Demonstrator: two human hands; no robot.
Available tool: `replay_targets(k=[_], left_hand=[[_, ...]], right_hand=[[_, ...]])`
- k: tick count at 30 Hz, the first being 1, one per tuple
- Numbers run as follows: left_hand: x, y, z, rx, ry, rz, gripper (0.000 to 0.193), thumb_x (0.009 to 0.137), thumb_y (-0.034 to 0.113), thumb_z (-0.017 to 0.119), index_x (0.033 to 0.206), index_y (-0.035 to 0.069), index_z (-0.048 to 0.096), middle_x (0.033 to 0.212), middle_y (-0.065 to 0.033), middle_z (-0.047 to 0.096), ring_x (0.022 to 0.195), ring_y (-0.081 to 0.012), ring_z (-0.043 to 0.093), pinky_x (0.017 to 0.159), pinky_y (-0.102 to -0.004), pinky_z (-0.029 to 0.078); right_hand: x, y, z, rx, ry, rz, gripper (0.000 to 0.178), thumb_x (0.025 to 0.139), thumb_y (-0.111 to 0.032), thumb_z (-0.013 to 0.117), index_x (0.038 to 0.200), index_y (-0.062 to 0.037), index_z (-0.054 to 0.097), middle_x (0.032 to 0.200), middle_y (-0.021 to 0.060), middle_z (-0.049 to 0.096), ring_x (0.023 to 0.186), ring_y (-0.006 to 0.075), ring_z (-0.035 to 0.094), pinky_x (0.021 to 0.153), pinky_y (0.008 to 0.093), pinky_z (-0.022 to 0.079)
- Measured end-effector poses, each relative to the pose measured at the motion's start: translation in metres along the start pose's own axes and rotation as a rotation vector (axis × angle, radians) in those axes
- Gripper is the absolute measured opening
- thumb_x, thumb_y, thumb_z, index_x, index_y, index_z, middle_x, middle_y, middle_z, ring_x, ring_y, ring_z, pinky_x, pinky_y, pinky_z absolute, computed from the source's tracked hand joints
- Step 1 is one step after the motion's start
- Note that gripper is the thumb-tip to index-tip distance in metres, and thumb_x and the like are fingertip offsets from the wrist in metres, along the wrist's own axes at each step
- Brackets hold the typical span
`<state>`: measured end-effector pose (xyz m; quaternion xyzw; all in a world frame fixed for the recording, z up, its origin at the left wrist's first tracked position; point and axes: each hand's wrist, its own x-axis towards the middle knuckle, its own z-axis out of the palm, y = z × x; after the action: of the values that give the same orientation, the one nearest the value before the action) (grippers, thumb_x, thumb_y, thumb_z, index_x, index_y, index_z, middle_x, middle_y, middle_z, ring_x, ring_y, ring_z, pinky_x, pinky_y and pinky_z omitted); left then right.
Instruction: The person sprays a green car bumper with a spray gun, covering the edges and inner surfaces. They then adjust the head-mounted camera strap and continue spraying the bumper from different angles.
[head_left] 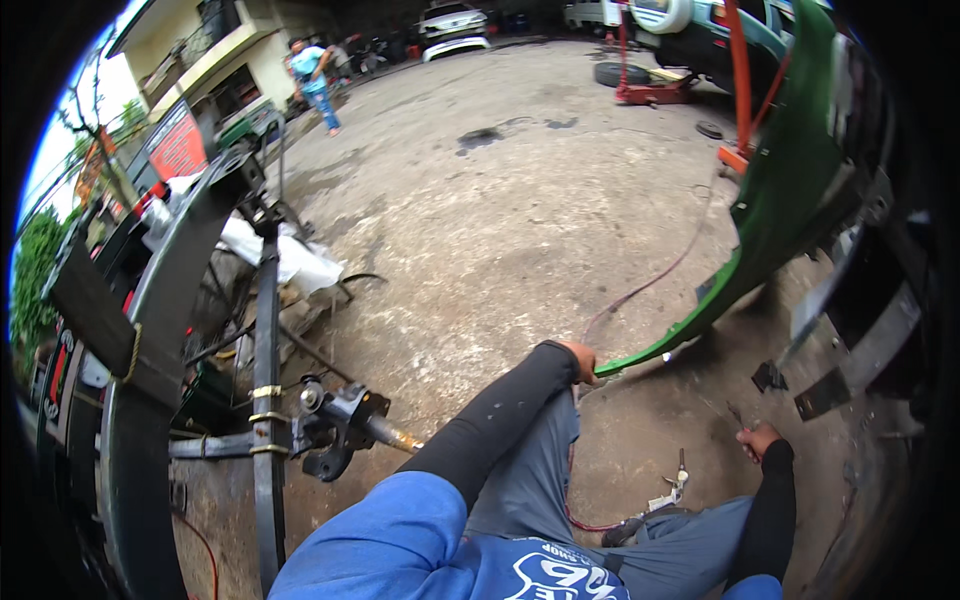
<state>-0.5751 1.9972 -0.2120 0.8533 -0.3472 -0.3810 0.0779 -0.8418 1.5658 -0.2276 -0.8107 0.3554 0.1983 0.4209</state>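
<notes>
My left hand (pixel 582 362) is closed on the lower tip of a curved green car body panel (pixel 790 170). The panel rises from there along the right side. Lower right, my right hand (pixel 758 441) is closed around a thin, dark hand tool (pixel 734 411); its exact kind is too small to make out. The tool's tip points up and left, apart from the panel's green edge. Below the panel, beside my shoe, an air tool (pixel 670 494) with a silvery body lies on the concrete, close to a red hose (pixel 590 524).
A dark metal vehicle frame (pixel 150 400) with an axle part (pixel 345 418) stands at left. Another hose (pixel 640 290) crosses the concrete. At the upper right are a red jack (pixel 655 93), a tyre (pixel 620 74) and a raised vehicle (pixel 700 45). A person (pixel 312 80) stands far left.
</notes>
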Motion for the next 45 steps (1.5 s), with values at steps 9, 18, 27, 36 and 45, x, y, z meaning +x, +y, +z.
replay_targets(k=[9, 18, 27, 36, 45], left_hand=[[0.028, -0.015, -0.010, -0.288, -0.191, -0.075, 0.037, 0.097, 0.031, 0.060, 0.118, 0.000, 0.061, 0.101, -0.0146, 0.071, 0.090, -0.0242, 0.071, 0.075, -0.0391, 0.057], [0.055, 0.033, -0.010, -0.177, -0.250, -0.084, 0.036, 0.097, 0.029, 0.060, 0.118, 0.000, 0.061, 0.102, -0.0129, 0.071, 0.090, -0.0230, 0.071, 0.073, -0.0377, 0.059], [0.085, 0.142, 0.011, -0.024, -0.086, 0.498, 0.039, 0.095, 0.031, 0.060, 0.117, -0.001, 0.063, 0.101, -0.0155, 0.070, 0.092, -0.0247, 0.067, 0.082, -0.0371, 0.053], [0.107, 0.214, 0.066, 0.368, -0.366, 0.538, 0.038, 0.093, 0.031, 0.062, 0.119, 0.003, 0.065, 0.094, -0.0116, 0.072, 0.079, -0.0206, 0.068, 0.073, -0.0390, 0.053], [0.095, 0.197, 0.061, 0.164, -0.262, 0.421, 0.039, 0.093, 0.033, 0.060, 0.116, 0.002, 0.066, 0.094, -0.0126, 0.071, 0.081, -0.0222, 0.071, 0.070, -0.0361, 0.055]], right_hand=[[-0.021, 0.014, -0.024, -0.040, 0.362, 0.049, 0.045, 0.080, -0.028, 0.072, 0.110, 0.0036, 0.061, 0.093, 0.0203, 0.068, 0.085, 0.0336, 0.068, 0.076, 0.0422, 0.054], [-0.153, -0.002, -0.031, 0.794, 0.666, -0.381, 0.023, 0.082, -0.010, 0.063, 0.099, -0.0021, 0.050, 0.068, 0.0049, 0.055, 0.046, 0.0111, 0.052, 0.038, 0.0285, 0.040], [-0.214, -0.016, -0.002, 0.922, 0.818, -0.585, 0.030, 0.091, -0.015, 0.064, 0.112, -0.0020, 0.047, 0.077, 0.0043, 0.055, 0.050, 0.0082, 0.050, 0.036, 0.0253, 0.036], [-0.277, -0.018, 0.033, 0.445, 1.186, -0.230, 0.031, 0.091, -0.019, 0.065, 0.114, -0.0007, 0.055, 0.081, 0.0121, 0.063, 0.074, 0.0199, 0.061, 0.070, 0.0339, 0.049], [-0.371, -0.160, -0.053, -0.182, 1.536, -0.874, 0.025, 0.098, -0.022, 0.058, 0.118, -0.0072, 0.056, 0.075, 0.0096, 0.063, 0.066, 0.0219, 0.064, 0.062, 0.0372, 0.051]])
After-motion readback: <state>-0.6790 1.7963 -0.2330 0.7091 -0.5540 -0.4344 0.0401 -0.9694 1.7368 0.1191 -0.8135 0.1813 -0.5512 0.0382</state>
